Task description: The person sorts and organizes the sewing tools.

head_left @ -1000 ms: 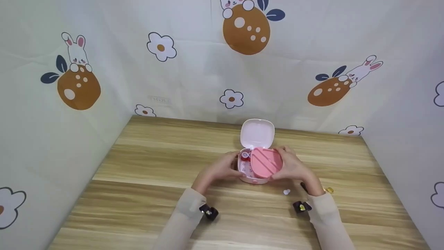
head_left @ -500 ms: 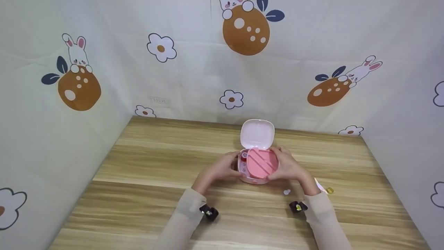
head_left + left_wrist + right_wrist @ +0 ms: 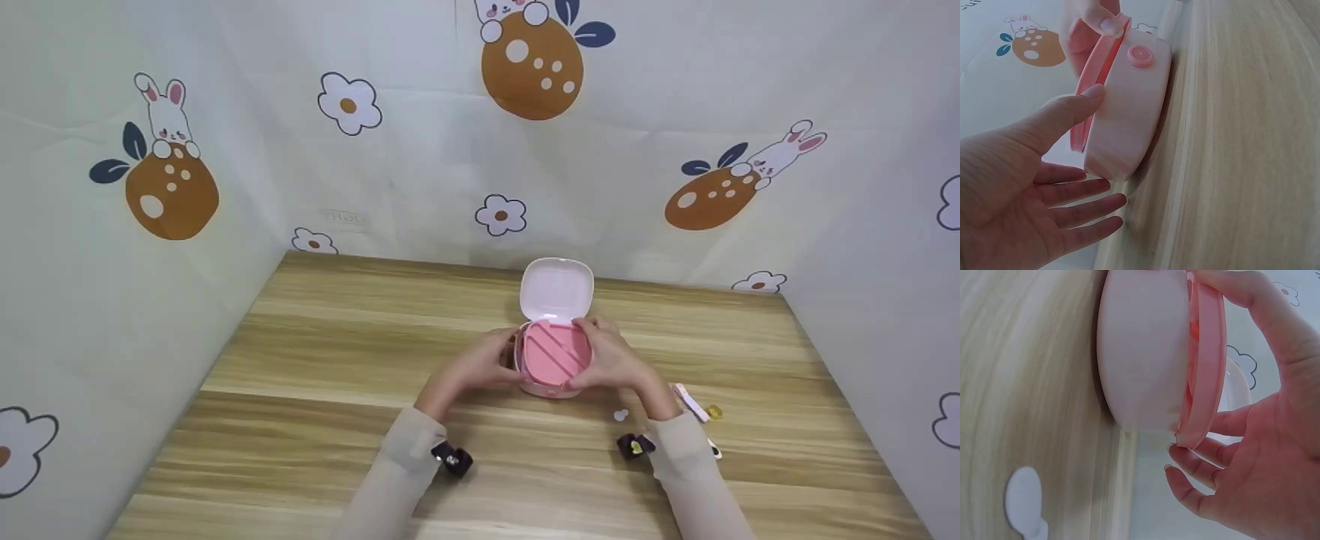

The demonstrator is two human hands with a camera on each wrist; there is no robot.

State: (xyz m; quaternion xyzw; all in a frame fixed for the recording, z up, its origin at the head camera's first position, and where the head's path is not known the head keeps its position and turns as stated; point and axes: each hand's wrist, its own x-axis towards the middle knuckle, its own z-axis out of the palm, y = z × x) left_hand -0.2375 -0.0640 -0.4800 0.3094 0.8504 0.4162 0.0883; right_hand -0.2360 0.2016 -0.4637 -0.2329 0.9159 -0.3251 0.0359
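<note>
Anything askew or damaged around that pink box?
One thing: the pink tray doesn't look fully seated. Both wrist views show its edge standing proud of the rim of the box. No visible damage or spill.

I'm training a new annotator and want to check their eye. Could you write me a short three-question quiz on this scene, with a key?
1. True or false: the lid of the box stands open.
2. Multiple choice: where does the small yellow piece lie? A, in the box; B, on the table; C, on the lid.
3. Short answer: what does the right hand grip?

Key: 1, true; 2, B; 3, the pink tray.
</note>
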